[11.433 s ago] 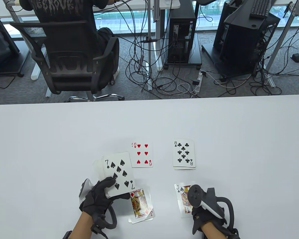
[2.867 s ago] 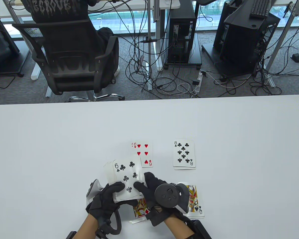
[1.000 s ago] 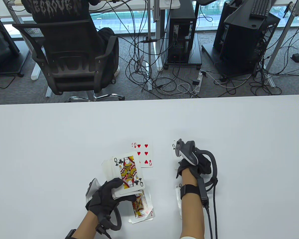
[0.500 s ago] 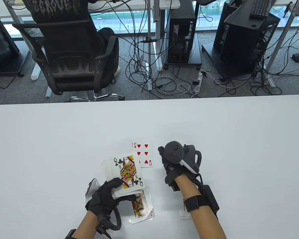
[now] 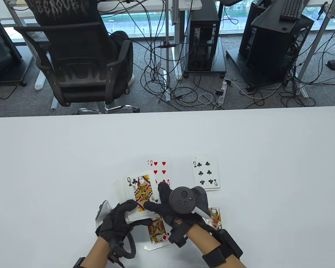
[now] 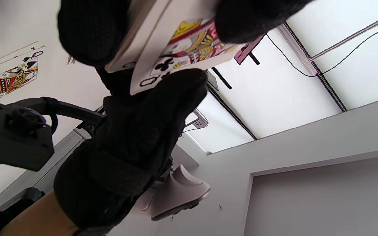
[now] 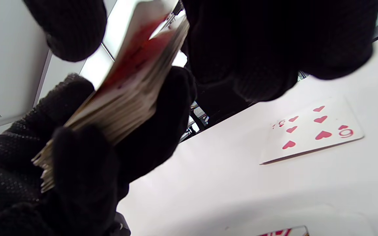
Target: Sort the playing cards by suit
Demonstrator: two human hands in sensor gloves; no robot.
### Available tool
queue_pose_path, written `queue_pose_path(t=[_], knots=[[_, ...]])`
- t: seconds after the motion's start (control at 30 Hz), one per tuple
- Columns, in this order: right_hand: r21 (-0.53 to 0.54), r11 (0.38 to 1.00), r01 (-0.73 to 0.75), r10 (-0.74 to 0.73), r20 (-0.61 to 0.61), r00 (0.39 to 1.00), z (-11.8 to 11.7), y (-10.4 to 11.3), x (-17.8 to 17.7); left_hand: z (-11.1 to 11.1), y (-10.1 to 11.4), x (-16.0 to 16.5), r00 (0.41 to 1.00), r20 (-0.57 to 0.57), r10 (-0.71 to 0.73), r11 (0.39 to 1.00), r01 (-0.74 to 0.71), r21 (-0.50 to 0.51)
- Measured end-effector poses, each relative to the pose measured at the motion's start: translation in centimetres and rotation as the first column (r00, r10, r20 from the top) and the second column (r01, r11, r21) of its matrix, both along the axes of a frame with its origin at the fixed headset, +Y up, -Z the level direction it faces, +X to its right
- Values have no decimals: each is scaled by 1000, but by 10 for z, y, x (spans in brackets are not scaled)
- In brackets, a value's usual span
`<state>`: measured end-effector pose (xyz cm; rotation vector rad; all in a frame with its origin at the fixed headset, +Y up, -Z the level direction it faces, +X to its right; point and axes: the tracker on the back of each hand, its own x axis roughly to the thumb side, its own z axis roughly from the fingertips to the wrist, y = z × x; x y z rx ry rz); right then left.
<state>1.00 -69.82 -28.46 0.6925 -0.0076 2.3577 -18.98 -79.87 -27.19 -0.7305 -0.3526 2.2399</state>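
My left hand (image 5: 139, 213) grips the deck (image 5: 121, 190) face up above the table's near middle, thumb on top. The queen of clubs (image 5: 141, 191) is its top card. My right hand (image 5: 155, 197) has thumb and fingers on the queen's right edge and pinches it. In the left wrist view the queen (image 6: 189, 49) sits slid off the deck. In the right wrist view the deck (image 7: 126, 88) lies edge-on in the left glove. Four face-up piles lie around: six of hearts (image 5: 161, 167), six of clubs (image 5: 206, 174), jack of diamonds (image 5: 157, 234), queen of spades (image 5: 215, 217).
The white table (image 5: 72, 156) stretches wide on both sides and behind the piles. Beyond its far edge stand an office chair (image 5: 78, 67) with a seated person, computer towers (image 5: 205, 36) and floor cables. The six of hearts also shows in the right wrist view (image 7: 313, 131).
My right hand left the six of clubs on the clubs pile at the right, then came back left and down to the deck. It now pinches the queen of clubs. The left hand held still.
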Motion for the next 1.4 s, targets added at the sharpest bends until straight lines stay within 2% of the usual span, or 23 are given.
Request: queue_pose_path(t=[0.1, 0.27, 0.4, 0.7, 0.83, 0.97, 1.13, 1.2, 1.27, 1.4], knots=[[10, 1000, -5, 5, 5, 1000, 3, -3, -1, 0, 0, 0, 1000, -1, 0, 1000, 0, 1], [124, 992, 28, -36, 66, 997, 9, -7, -2, 0, 0, -1, 1000, 2, -3, 1000, 3, 4], [163, 985, 57, -72, 84, 994, 9, -8, 0, 0, -1, -1, 1000, 8, -13, 1000, 13, 11], [108, 992, 67, -78, 100, 992, -1, -8, 10, 1, -2, -1, 1000, 11, -20, 1000, 20, 11], [57, 995, 86, -93, 116, 989, -12, -6, 23, 0, -2, -1, 1000, 5, -11, 1000, 11, 9], [-48, 984, 170, -159, 177, 971, -31, -5, 46, 1, -2, -1, 1000, 5, -1, 1000, 1, 6], [-179, 919, 352, -313, 215, 925, -63, -7, 78, 1, -1, -1, 1000, 3, -1, 1000, 1, 2], [-163, 903, 398, -341, 291, 894, -75, -8, 93, 0, -1, -1, 1000, 2, -2, 1000, 2, 3], [-138, 913, 384, -313, 366, 876, -86, -9, 106, 0, -1, 0, 1000, 1, -3, 1000, 3, 2], [-153, 963, 220, -111, 518, 848, -104, -20, 132, 0, -1, -1, 1000, -5, -5, 1000, 5, 5]])
